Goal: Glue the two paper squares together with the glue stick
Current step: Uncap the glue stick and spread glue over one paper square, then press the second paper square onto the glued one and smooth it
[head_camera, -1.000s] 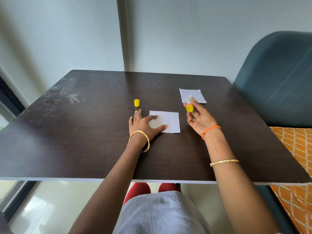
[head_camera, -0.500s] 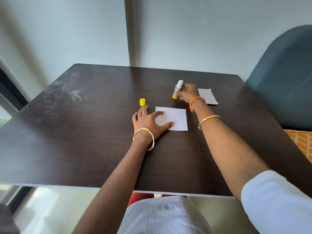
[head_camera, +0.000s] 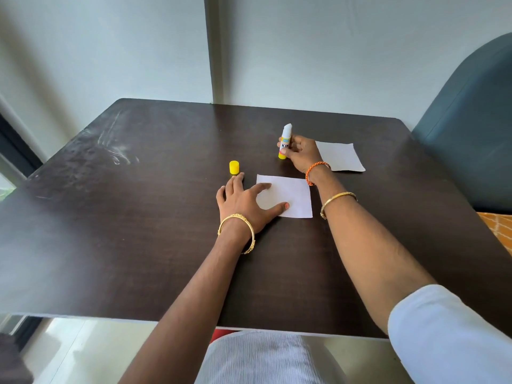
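**Glue stick uncapped, squares not yet joined**

Plainly, only the opening part of the job can be judged as done. In the head view, the glue stick (head_camera: 285, 142) is seen uncapped, its white tip bare, and its yellow cap (head_camera: 234, 167) is stood on the table (head_camera: 110, 231) just beyond the left hand's fingertips. The two paper squares are kept apart: the near square (head_camera: 293, 198) lies flat in front of the person, and the far square (head_camera: 342, 156) lies farther back and to the right. Whether glue has been spread on the near square cannot be told; no smear is visible on it. The far square has yet to be laid on the near one and pressed down.

The left hand (head_camera: 243, 202) is laid flat, fingers spread and nearly straight; the near square's left edge is pinned under the thumb and forefinger. The right hand (head_camera: 303, 156) is curled round the glue stick, which is held upright with its yellow base at or just above the table, between the squares. The right forearm is stretched forward past the near square's right edge.
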